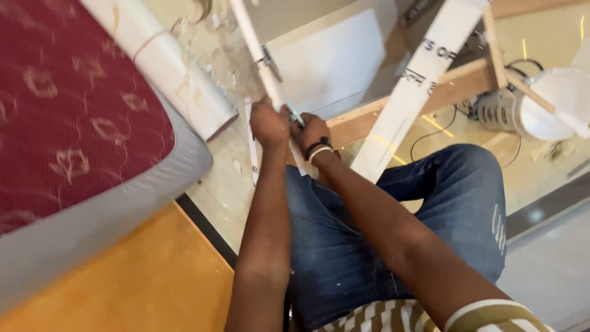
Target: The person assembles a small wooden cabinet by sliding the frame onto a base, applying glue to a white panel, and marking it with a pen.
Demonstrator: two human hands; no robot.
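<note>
2 hands, perhaps gripping white strip (270,80)

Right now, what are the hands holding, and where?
Both the left hand and right hand close on a narrow white strip near its lower end; a small tool may show between them.

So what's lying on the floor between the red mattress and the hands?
In the head view, a rolled white sheet lies between the red mattress and the two hands, left hand and right hand, with littered pale floor beside it.
</note>
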